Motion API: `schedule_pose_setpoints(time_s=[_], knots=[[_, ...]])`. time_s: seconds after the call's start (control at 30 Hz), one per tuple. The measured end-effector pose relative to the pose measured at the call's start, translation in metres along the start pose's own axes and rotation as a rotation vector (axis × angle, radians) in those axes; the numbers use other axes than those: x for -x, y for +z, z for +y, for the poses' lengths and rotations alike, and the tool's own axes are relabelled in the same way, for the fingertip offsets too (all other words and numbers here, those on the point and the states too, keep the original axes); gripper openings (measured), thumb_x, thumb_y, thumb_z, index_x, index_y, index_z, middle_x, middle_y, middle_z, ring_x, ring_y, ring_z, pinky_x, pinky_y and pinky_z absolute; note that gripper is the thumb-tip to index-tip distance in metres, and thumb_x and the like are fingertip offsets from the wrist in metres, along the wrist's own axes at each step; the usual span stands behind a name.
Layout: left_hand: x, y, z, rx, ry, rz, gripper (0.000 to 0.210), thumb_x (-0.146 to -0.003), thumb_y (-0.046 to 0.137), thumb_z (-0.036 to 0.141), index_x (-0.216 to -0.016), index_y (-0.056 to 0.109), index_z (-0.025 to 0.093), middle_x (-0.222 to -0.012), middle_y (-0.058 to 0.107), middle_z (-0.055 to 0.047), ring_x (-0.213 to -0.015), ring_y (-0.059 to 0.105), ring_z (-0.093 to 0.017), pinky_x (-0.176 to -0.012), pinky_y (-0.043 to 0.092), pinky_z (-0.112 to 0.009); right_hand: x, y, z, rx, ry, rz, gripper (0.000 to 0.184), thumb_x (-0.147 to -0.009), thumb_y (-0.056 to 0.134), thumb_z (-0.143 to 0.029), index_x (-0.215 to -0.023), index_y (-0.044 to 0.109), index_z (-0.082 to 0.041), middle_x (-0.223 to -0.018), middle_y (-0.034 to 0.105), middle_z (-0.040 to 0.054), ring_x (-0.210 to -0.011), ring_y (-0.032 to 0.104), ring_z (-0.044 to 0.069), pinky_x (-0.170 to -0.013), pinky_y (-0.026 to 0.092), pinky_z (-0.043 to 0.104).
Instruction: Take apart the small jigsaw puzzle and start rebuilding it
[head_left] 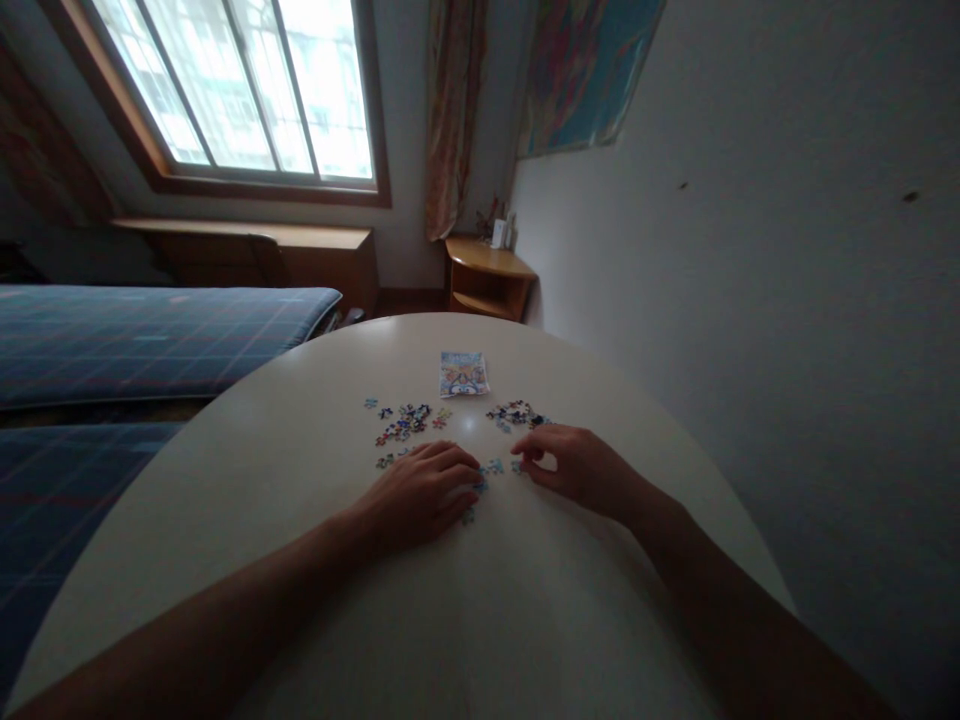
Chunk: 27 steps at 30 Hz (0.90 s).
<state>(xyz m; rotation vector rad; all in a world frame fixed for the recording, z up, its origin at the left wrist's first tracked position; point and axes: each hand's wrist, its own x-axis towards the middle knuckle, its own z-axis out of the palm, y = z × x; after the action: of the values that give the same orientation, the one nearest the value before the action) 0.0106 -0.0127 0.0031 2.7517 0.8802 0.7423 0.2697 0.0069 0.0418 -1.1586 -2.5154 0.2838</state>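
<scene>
Jigsaw puzzle pieces lie on a round white table (315,560). My left hand (427,490) rests palm down on the tabletop, fingers stretched out, with light blue pieces (481,485) showing at its fingertips; its palm hides what lies beneath. My right hand (566,460) has its thumb and index finger curled together at a small light blue puzzle piece (517,466). Between the hands sits another light blue piece (496,466). One pile of mixed pieces (409,420) spreads beyond my left hand, and a second pile of darker pieces (517,413) is just beyond my right.
A small printed picture sheet (463,375) lies farther back on the table. A plaid-covered bed (150,340) stands at the left, and a white wall (750,300) runs along the right. A wooden corner cabinet (491,260) stands behind the table.
</scene>
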Motion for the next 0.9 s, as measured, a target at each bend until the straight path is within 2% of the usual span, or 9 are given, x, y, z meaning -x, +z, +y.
schedule_pose_setpoints(time_s=[0.1, 0.2, 0.33, 0.47, 0.63, 0.9], knots=[[0.000, -0.001, 0.001, 0.006, -0.003, -0.009, 0.018, -0.095, 0.055, 0.025, -0.110, 0.064, 0.022, -0.114, 0.068, -0.005, -0.109, 0.060, -0.021, -0.098, 0.048, -0.042, -0.001, 0.002, 0.000, 0.024, -0.003, -0.070, 0.016, -0.081, 0.066, -0.015, -0.093, 0.074, -0.021, -0.084, 0.074, 0.0028, -0.077, 0.068, 0.018, -0.076, 0.048, 0.030], [0.000, -0.001, 0.001, 0.005, -0.012, -0.026, 0.018, -0.096, 0.054, 0.026, -0.110, 0.063, 0.023, -0.115, 0.067, -0.005, -0.108, 0.059, -0.022, -0.099, 0.048, -0.042, 0.000, 0.001, 0.001, -0.011, 0.012, -0.120, 0.019, -0.080, 0.068, -0.015, -0.098, 0.073, -0.021, -0.085, 0.075, 0.0020, -0.078, 0.069, 0.018, -0.078, 0.048, 0.030], [0.000, -0.001, 0.000, 0.004, -0.009, -0.030, 0.017, -0.096, 0.054, 0.025, -0.109, 0.063, 0.022, -0.115, 0.067, -0.005, -0.107, 0.059, -0.021, -0.097, 0.048, -0.041, 0.002, -0.002, 0.005, -0.025, 0.020, -0.093, 0.025, -0.080, 0.070, -0.019, -0.105, 0.072, -0.022, -0.093, 0.073, 0.0038, -0.085, 0.067, 0.018, -0.080, 0.049, 0.030], [0.000, 0.000, 0.000, 0.006, -0.003, -0.024, 0.017, -0.095, 0.054, 0.025, -0.109, 0.063, 0.022, -0.115, 0.067, -0.005, -0.107, 0.060, -0.022, -0.097, 0.048, -0.042, 0.003, -0.001, 0.010, -0.032, 0.002, -0.083, 0.021, -0.082, 0.071, -0.024, -0.103, 0.074, -0.022, -0.104, 0.071, 0.0079, -0.098, 0.064, 0.021, -0.088, 0.049, 0.035], [-0.001, -0.001, 0.001, 0.010, -0.009, -0.019, 0.017, -0.095, 0.054, 0.025, -0.109, 0.064, 0.022, -0.114, 0.068, -0.006, -0.107, 0.060, -0.021, -0.098, 0.048, -0.041, 0.001, 0.000, 0.010, -0.084, 0.015, -0.110, 0.009, -0.084, 0.070, -0.026, -0.090, 0.075, -0.022, -0.101, 0.070, 0.0063, -0.096, 0.063, 0.021, -0.089, 0.048, 0.036], [0.000, 0.002, 0.000, 0.016, -0.012, 0.019, 0.018, -0.094, 0.056, 0.026, -0.109, 0.065, 0.022, -0.113, 0.068, -0.006, -0.107, 0.061, -0.021, -0.098, 0.049, -0.040, 0.003, -0.005, -0.005, -0.131, 0.046, -0.189, 0.009, -0.077, 0.073, -0.021, -0.084, 0.069, -0.019, -0.090, 0.069, 0.0046, -0.087, 0.062, 0.020, -0.083, 0.046, 0.033]])
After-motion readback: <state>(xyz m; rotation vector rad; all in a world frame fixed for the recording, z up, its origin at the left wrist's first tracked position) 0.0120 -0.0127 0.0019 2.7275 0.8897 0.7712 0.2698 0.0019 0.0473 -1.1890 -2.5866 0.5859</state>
